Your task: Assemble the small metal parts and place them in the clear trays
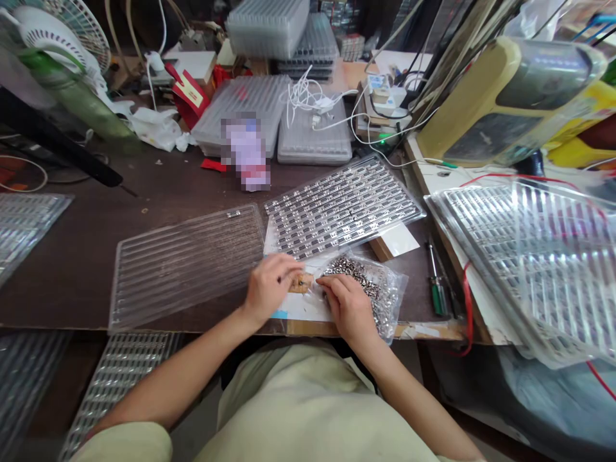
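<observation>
My left hand point(269, 287) is closed, its fingertips at a small brown block point(301, 283) on the white sheet. A small dark spot shows by its fingers, but what they hold is too small to make out. My right hand point(350, 307) is pinched just right of the block, with something tiny and pale at its fingertips. Close beside it lies a clear plastic bag point(392, 292) heaped with small shiny metal parts point(359, 273). Behind both hands, a clear tray point(344, 205) carries rows of small metal connectors. The ribbed tray point(185, 269) to the left has one connector point(233, 213) near its far edge.
A green-handled screwdriver point(437, 292) lies at the right. Stacked filled trays point(529, 256) overhang the right side. White cables point(308, 96) lie on closed trays at the back. A black rod-shaped tool point(62, 141) juts in from the left, near a fan point(72, 32).
</observation>
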A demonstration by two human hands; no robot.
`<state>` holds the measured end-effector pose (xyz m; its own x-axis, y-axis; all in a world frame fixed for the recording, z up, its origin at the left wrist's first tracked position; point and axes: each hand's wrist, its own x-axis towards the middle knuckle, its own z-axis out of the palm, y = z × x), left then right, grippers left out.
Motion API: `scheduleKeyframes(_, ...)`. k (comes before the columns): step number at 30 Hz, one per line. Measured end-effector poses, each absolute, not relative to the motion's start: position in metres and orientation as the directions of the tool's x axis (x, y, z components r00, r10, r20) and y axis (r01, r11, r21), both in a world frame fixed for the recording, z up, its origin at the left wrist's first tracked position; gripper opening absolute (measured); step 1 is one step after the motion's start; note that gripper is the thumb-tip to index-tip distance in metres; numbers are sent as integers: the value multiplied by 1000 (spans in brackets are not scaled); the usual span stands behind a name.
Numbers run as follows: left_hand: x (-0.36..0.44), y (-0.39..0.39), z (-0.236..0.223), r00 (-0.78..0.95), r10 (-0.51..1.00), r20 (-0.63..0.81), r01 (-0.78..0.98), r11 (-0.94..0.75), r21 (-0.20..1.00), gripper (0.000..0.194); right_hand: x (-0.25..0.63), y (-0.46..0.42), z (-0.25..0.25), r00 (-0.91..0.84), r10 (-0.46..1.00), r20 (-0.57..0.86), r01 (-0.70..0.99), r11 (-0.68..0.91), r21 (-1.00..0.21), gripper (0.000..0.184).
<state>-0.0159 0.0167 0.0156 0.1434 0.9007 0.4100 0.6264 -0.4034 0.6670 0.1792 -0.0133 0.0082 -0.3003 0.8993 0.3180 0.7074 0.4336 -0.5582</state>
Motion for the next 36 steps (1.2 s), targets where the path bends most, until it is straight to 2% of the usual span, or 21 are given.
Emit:
scheduleKeyframes(3, -56, 64, 27, -27, 908, 417, 755, -255, 604, 15, 168, -10, 4, -293, 906, 305, 696, 421, -582, 16)
scheduleKeyframes(7, -108, 120, 20, -83, 924, 372, 877, -110, 468, 16, 152, -4, -1, -288, 906, 311, 754, 414, -509, 15)
scheduleKeyframes(14, -135, 122, 6, -61, 950, 306, 903, -78, 423, 20, 148, -1, -3, -304, 894, 330, 750, 438, -496, 15)
scheduleKeyframes(21, -88, 142, 27, 68, 959, 275, 929, -162, 333, 18, 148, -3, -3, -325, 893, 312, 766, 442, -467, 17)
scheduleKeyframes(26, -73, 155, 34, 1, 982, 189, 954, -58, 294, 18, 151, -5, 3, -333, 897, 291, 801, 432, -415, 19)
scheduleKeyframes(28, -75, 148, 40, -28, 981, 194, 940, -40, 337, 19, 160, -6, 9, -304, 905, 298, 839, 402, -365, 22)
scheduleKeyframes(30, -76, 131, 47, -5, 980, 197, 884, -87, 458, 20, 173, -8, 14, -282, 911, 300, 886, 367, -283, 25)
scheduleKeyframes(33, -71, 94, 52, 141, 977, 158, 715, -211, 666, 28, 191, -11, 18, -303, 912, 276, 915, 360, -185, 28)
scheduleKeyframes(36, -58, 53, 47, 272, 959, 85, 606, -239, 759, 28, 199, -14, 16, -314, 911, 268, 910, 369, -188, 15)
